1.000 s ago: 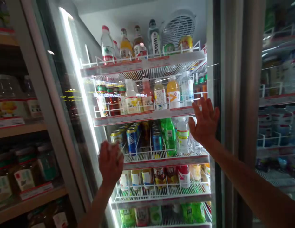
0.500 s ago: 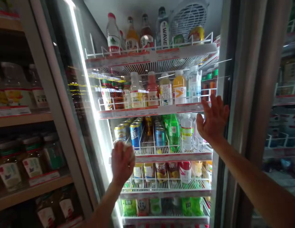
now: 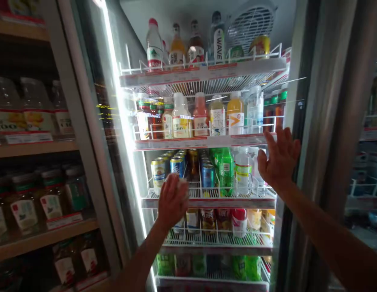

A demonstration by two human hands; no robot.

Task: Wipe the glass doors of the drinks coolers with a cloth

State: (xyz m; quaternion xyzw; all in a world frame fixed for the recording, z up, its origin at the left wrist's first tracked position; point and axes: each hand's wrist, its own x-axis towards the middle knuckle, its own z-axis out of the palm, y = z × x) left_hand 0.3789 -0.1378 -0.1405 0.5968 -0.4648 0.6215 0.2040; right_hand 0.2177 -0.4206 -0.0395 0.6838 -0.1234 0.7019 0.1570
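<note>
The tall glass-door drinks fridge [image 3: 294, 81] stands open, with its white wire shelves [image 3: 206, 142] full from top to bottom. The right hand [image 3: 278, 160] lies flat with the fingers spread and released against the inner edge of the door frame, holding nothing, and it seems to keep the door from swinging back.

The left hand [image 3: 172, 198] is raised in front of the third shelf, where the blue and silver cans [image 3: 159, 174] stand in rows. Its fingers are curled around something pale, perhaps a can, but the back of the hand hides it, so I cannot tell for sure what it grasps.

To work well here, I think the left hand should move straight along one wire lane and stay low, because the red-edged shelf front [image 3: 206, 202] is just below it and the shelf above is near.

The free room is narrow: the bright light strip [image 3: 121, 121] and the glass door on the left, the green plastic bottles [image 3: 225, 170] to the right.
</note>
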